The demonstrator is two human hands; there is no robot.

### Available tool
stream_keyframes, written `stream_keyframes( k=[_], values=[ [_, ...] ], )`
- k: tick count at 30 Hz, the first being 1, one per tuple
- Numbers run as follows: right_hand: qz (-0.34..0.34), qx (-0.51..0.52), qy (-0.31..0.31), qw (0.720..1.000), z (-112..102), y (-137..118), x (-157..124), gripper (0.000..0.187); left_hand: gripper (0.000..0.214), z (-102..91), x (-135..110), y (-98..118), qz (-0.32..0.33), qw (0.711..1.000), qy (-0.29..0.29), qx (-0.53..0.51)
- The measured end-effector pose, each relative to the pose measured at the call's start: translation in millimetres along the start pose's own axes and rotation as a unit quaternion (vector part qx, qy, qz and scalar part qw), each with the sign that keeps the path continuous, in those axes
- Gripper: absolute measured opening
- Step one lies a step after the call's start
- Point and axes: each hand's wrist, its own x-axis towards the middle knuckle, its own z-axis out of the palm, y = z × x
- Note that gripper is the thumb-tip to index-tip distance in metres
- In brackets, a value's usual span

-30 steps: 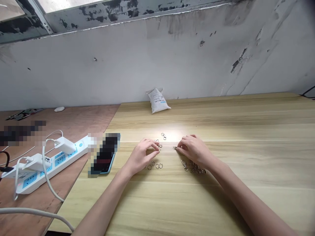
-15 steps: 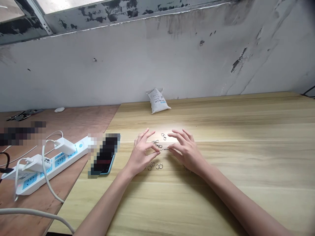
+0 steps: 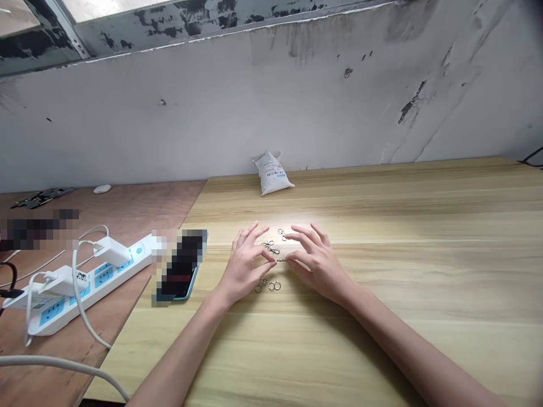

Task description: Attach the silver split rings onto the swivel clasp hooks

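A small metal clasp (image 3: 281, 260) is pinched in the fingertips of the right hand (image 3: 318, 264), mid-table (image 3: 403, 288). Its long axis runs crosswise, its far end pointed at the left hand (image 3: 244, 265), which is held wide, fingers spread. Rings (image 3: 271, 286) are laid nearer; other clasps (image 3: 270, 247) lie beyond.

Bare and slender, the left forearm (image 3: 178, 356) and right forearm (image 3: 418, 356) narrow at the wrists into 2 hands, the left hand (image 3: 242, 267) and right hand (image 3: 319, 268), with long, thin fingers (image 3: 249, 234).
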Motion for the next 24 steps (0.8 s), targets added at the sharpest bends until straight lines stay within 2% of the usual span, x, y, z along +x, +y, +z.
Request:
stream_keyframes(
  k=[9, 13, 16, 21, 24],
  values=[
    [0.080, 0.061, -0.032, 0.994, 2.7, -11.4, 2.0, 0.012, 0.013, 11.2, -1.1, 11.4, 0.049, 0.989, 0.015, 0.141],
    [0.062, 0.024, -0.020, 0.998, 4.2, -16.7, 3.7, 0.016, 0.016, 15.3, -2.2, 16.0, 0.043, 0.985, 0.027, 0.163],
    [0.023, -0.014, -0.019, 0.999, 3.5, -15.5, 4.1, 0.018, 0.013, 14.7, -2.6, 11.4, 0.027, 0.989, 0.021, 0.146],
    [-0.020, -0.038, -0.023, 0.999, -1.7, -8.9, 3.3, 0.017, 0.006, 9.2, -1.0, 0.2, 0.004, 0.999, -0.006, 0.045],
    [-0.032, -0.037, -0.031, 0.998, -3.5, -7.3, 2.8, 0.016, 0.018, 6.5, -0.2, -1.7, 0.011, 1.000, -0.021, -0.014]
  ],
)
